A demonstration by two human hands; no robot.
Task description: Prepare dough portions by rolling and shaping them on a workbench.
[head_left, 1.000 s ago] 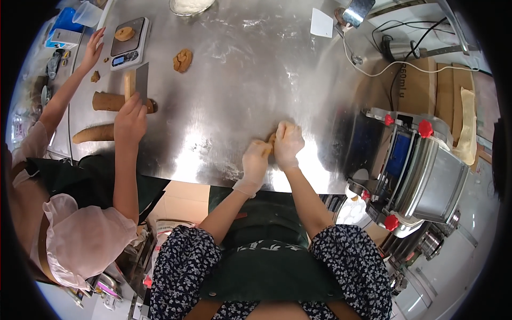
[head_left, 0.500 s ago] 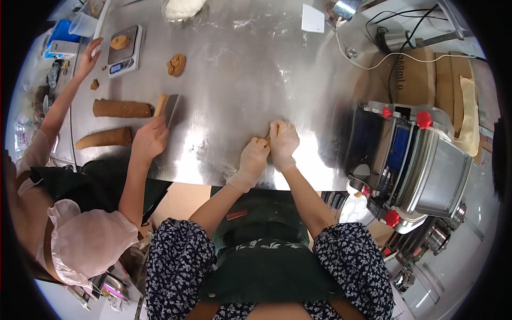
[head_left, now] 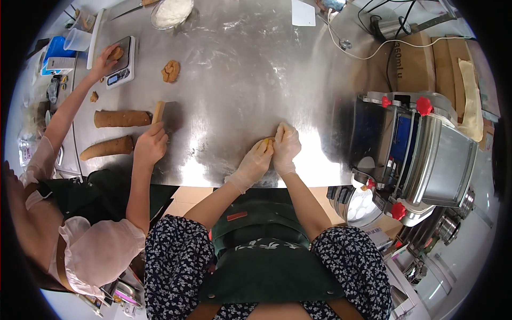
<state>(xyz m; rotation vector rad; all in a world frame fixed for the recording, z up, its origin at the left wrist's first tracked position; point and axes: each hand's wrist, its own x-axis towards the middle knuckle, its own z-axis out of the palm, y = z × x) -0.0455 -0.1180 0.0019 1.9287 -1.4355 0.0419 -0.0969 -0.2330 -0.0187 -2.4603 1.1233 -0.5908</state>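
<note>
Both my hands, in clear gloves, meet low over the steel table near its front edge. A small piece of brown dough [head_left: 270, 139] shows between them, mostly hidden by the fingers. My left hand [head_left: 254, 162] is closed on the dough from the left, its fingertips pressed against it. My right hand [head_left: 287, 148] is curled around the dough's other side, touching the left.
On the left, a co-worker's hand [head_left: 105, 62] grips dough on a white scale [head_left: 127, 73]; the other holds a wooden-handled scraper [head_left: 158, 112]. Nearby lie two dough logs [head_left: 121, 118] and a dough lump [head_left: 170, 71]. A roller machine [head_left: 426, 154] stands right, a flour bowl [head_left: 172, 13] far left.
The co-worker's left hand has come down onto the dough on the scale. My hands stay together, with the fingers slightly shifted around the dough. The whole view has shifted a little.
</note>
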